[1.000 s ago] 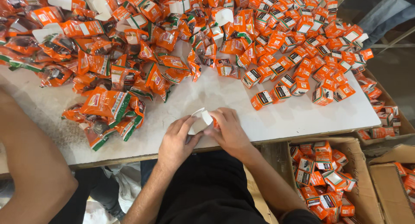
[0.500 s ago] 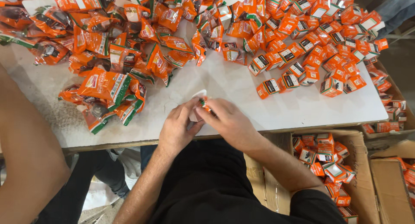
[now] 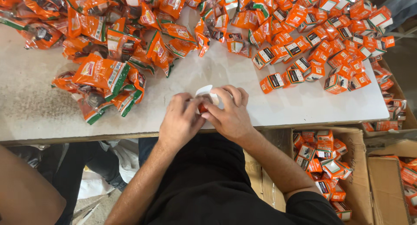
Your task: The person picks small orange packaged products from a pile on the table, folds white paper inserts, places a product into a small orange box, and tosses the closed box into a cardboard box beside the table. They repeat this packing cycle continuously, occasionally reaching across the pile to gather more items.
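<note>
**Two hands closed on a small carton at the worktop edge**

We look down from the person's head at a pale worktop point(image 3: 286, 110). Near its front edge, both hands meet around one small carton point(image 3: 207, 96), white on the flap we can see, with a touch of orange showing between the fingers. The left hand point(image 3: 181, 120) curls in from the left, fingers bent tight against the carton. The right hand point(image 3: 229, 113) covers it from the right and from above, fingers folded over the top. Most of the carton is hidden by the hands, so we cannot tell whether it is open or closed; the raised white flap suggests it may be open.

Behind the hands, to the left, we see a heap of orange plastic pouches point(image 3: 104, 73) with green and white edges. To the right, many small orange boxes point(image 3: 321, 51) with white panels lie scattered across the worktop, well apart from the hands. Below the worktop on the right, an open cardboard box point(image 3: 357, 164) on the floor holds more of the same orange boxes. A bare arm point(image 3: 26, 190) of another person shows at the lower left corner.
</note>
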Demonstrator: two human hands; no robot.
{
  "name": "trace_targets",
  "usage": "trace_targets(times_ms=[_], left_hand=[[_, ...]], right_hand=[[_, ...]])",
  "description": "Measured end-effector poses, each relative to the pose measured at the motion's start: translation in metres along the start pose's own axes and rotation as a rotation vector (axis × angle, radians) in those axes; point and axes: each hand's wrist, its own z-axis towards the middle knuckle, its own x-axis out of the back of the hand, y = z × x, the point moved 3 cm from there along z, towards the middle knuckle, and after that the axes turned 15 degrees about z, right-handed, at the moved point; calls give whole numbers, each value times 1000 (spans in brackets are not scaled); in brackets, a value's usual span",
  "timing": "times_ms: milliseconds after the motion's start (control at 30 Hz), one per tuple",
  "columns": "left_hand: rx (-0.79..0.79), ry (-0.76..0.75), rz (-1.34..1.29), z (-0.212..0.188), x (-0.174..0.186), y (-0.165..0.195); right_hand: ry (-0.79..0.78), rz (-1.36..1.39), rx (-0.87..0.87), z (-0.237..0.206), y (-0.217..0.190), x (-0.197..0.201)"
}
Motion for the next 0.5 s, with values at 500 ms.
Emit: trace_targets(times_ms=[500], left_hand=[[-33, 53, -44, -5, 0, 10]], right_hand=[[105, 412, -176, -24, 15, -5]])
